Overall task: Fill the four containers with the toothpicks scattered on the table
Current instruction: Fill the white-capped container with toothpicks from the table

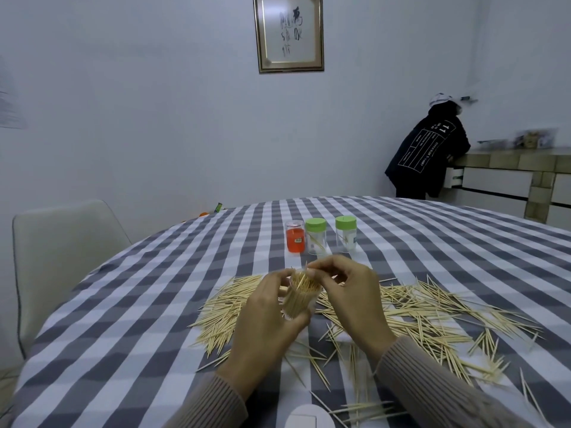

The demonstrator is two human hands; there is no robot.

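Left hand point(265, 316) round seemingly upright container point(298, 304)

We're seeing a grey-and-white checked tablecloth point(154, 319) under pale tan toothpicks point(417, 307). At 12 o'clock of the pile we're reading one clear orange-tinted container point(295, 240) and two clear containers with light green lids point(315, 225) point(345, 222). Our sleeves point(432, 387) are showing ribbed beige. At 2 o'clock, a person's black jacket point(429, 156) is showing white print.
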